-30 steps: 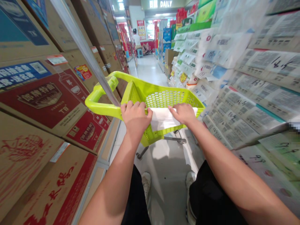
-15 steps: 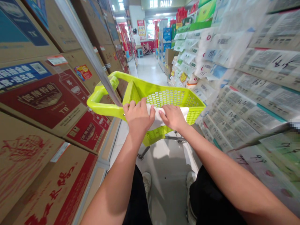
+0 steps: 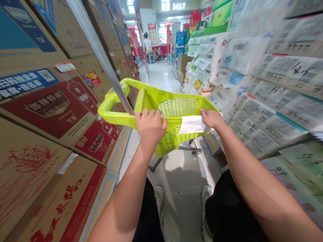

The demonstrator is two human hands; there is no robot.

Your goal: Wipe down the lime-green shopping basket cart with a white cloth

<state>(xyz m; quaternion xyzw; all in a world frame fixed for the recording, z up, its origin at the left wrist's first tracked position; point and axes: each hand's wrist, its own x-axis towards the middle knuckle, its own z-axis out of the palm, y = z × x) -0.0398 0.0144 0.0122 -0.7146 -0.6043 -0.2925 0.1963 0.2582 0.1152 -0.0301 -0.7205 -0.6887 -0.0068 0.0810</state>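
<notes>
A lime-green shopping cart (image 3: 174, 129) with a perforated basket stands sideways before me. My left hand (image 3: 150, 125) is closed over the near rim of the basket, close to the handle end. At the right end of the same rim, my right hand (image 3: 213, 119) presses a white wipe (image 3: 193, 124) against the edge. Its thumb lies on the inner side, and the wipe trails leftward over the outside of the rim. Most of the right fingers are hidden behind the hand and the wipe.
Stacked cardboard boxes (image 3: 50, 104) line the left, behind a slanting metal pole (image 3: 101, 50). Packs of paper goods (image 3: 272, 90) with handwritten prices fill the right. A person (image 3: 147, 43) is near a blue stool (image 3: 150, 58) farther down the aisle.
My right hand has slid right along the rim with the white wipe, from beside my left hand to the basket's far end. The left hand has stayed on the rim.
</notes>
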